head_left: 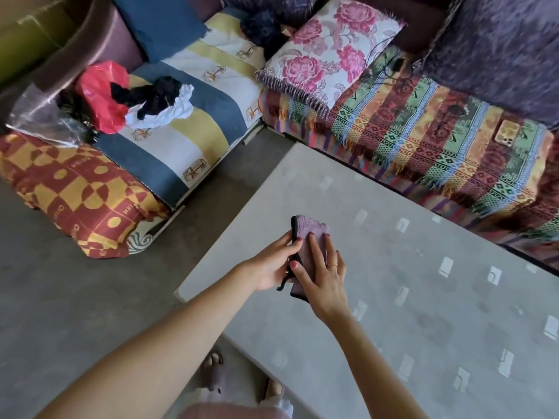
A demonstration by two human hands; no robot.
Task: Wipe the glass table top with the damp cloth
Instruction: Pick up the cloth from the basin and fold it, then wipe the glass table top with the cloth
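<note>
Head view: folded purple cloth near the glass table top's left corner; left hand pinches its edge, right hand lies flat, fingers spread, apparently steadying the fold before wiping

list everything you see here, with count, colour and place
table: 1, grey glass top, centre and right
cloth: 1, purple with black edge, over the table's near-left part, in both hands
sofa: 1, L-shaped under patterned throws, along the top
floral cushion: 1, pink and white, top centre
blue cushion: 1, top left
purple cushion: 1, top right
red bag: 1, on sofa, left
black and white clothes: pile beside the red bag
phone: 1, yellowish case, on sofa, right
floor: grey, left
left hand: grips cloth's left edge
right hand: flat on cloth
</note>
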